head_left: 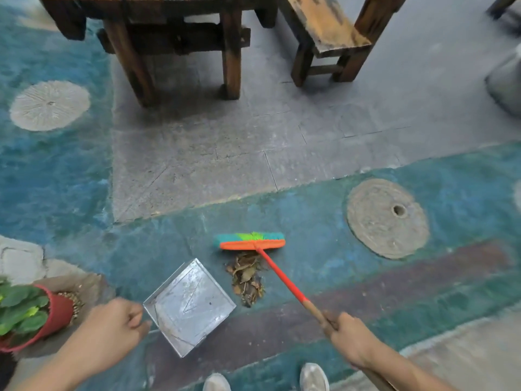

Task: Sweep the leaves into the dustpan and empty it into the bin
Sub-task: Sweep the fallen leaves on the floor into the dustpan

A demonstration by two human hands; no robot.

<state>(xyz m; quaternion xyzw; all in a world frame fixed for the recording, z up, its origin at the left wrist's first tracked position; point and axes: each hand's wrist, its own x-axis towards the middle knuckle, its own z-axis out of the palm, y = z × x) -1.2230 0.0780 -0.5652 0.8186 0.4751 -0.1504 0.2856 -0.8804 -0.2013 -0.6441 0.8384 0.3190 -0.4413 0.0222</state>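
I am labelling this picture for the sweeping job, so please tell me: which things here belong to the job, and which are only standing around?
Job: broom, leaves, dustpan, right hand on the broom handle, left hand at the dustpan's rim.

Lying about: potted plant, wooden table, bench, round floor cover.

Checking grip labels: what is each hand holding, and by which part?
Right hand grips the broom by its brown upper handle. Left hand curls at the dustpan's left corner; grip unclear.

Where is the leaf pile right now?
Head view, lower centre: the leaf pile lies on the floor just right of the metal dustpan, left of the broom handle, on the near side of the broom head.
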